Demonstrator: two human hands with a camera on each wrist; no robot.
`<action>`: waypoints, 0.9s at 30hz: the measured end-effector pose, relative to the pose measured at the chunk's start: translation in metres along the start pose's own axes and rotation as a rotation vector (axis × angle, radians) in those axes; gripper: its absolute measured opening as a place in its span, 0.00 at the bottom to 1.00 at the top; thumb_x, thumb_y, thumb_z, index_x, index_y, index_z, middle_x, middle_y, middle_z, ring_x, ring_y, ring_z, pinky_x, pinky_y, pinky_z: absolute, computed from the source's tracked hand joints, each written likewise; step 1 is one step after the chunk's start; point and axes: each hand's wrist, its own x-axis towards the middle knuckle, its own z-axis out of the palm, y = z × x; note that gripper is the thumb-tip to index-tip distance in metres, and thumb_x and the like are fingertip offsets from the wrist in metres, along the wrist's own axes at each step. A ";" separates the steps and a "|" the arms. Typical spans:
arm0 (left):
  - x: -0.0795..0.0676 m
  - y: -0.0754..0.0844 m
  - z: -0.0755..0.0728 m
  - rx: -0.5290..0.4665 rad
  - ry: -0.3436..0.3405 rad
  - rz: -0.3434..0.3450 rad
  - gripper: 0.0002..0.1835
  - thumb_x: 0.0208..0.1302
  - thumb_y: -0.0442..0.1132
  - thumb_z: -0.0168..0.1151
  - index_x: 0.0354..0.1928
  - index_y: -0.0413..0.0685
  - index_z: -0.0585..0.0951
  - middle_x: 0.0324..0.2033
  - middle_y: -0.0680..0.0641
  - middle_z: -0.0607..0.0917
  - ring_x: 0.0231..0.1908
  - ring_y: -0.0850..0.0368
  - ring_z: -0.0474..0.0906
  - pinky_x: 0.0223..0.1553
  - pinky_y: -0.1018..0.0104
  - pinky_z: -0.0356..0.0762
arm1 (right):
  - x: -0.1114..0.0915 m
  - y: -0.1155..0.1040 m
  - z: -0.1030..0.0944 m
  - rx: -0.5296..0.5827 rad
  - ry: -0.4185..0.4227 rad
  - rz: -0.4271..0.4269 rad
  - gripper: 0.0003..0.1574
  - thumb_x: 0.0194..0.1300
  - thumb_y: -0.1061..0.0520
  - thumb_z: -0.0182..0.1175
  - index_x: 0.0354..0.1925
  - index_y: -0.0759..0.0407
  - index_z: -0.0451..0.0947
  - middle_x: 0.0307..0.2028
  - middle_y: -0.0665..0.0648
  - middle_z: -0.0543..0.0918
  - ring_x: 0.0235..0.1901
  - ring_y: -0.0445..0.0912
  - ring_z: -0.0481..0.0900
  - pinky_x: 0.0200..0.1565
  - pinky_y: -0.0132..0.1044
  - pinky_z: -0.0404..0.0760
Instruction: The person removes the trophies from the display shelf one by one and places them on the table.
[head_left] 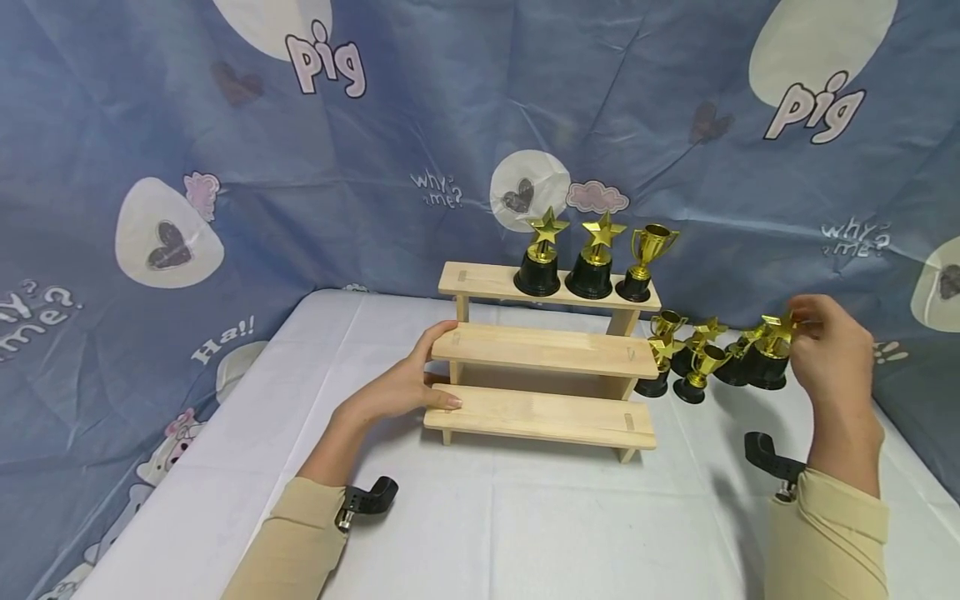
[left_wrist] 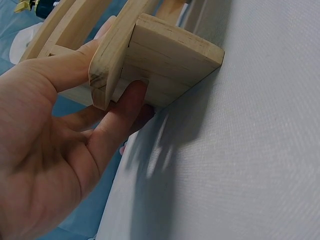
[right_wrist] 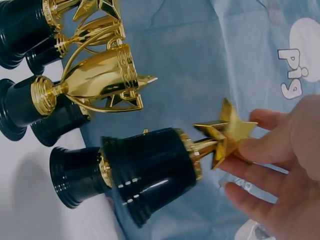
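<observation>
Right hand [head_left: 832, 346] is pinching black-based, gold-star trophy [right_wrist: 150, 172] by its top; left hand [head_left: 401, 387] is gripping pale wooden three-tier stand [head_left: 547, 417]. Gold-and-black trophies [right_wrist: 100, 75] are crowding left of right hand: sideways drag could be toppling them.

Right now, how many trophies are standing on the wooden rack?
3, all on the top tier: the left star trophy, the middle star trophy, and the cup trophy near the right end. None seems hidden there.
</observation>
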 end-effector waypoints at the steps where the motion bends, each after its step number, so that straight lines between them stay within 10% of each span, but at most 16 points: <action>1: 0.000 0.000 0.000 0.000 0.000 0.000 0.62 0.51 0.45 0.79 0.75 0.83 0.43 0.79 0.48 0.40 0.77 0.36 0.44 0.67 0.36 0.63 | 0.000 0.001 0.000 -0.010 -0.024 -0.005 0.32 0.63 0.72 0.40 0.63 0.62 0.72 0.59 0.70 0.77 0.57 0.64 0.74 0.42 0.45 0.70; 15: -0.002 0.002 0.001 -0.028 -0.007 -0.007 0.62 0.51 0.40 0.79 0.72 0.89 0.44 0.77 0.44 0.48 0.71 0.38 0.63 0.63 0.45 0.70 | 0.006 0.017 0.009 -0.104 -0.219 -0.144 0.25 0.59 0.71 0.44 0.55 0.63 0.74 0.52 0.72 0.80 0.52 0.66 0.77 0.46 0.54 0.64; 27: -0.001 0.002 0.001 0.005 -0.001 -0.004 0.62 0.51 0.44 0.79 0.74 0.85 0.42 0.78 0.46 0.42 0.76 0.38 0.48 0.66 0.39 0.64 | 0.009 0.031 0.017 -0.089 -0.320 -0.208 0.20 0.57 0.73 0.50 0.49 0.70 0.73 0.47 0.75 0.79 0.47 0.68 0.76 0.34 0.44 0.72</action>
